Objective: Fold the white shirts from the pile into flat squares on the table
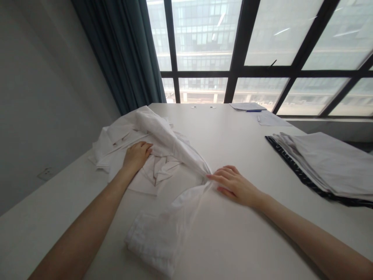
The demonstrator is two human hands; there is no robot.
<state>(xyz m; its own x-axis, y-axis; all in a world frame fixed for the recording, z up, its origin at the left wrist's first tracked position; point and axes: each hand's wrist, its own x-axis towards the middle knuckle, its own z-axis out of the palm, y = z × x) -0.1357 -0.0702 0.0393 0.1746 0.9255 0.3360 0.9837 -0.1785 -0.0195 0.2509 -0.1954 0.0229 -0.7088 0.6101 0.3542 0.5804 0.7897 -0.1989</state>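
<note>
Nearest, the lower end (154, 241) of the white cloth (177, 146) is laid over the worktop (227, 245); it could be twisted if the narrow gather above it is pulled. That gather is pinched by the right hand's (233, 186) grip, seemingly at the fingertips, so it could be lost under a sharp tug. Farther left, the bunched part is covered by the left hand (136, 156); whether a fold is grasped there cannot be told, and creases could be pressed in. At the right, a folded stack (335, 163) could be nudged by a wide sweep.
</note>
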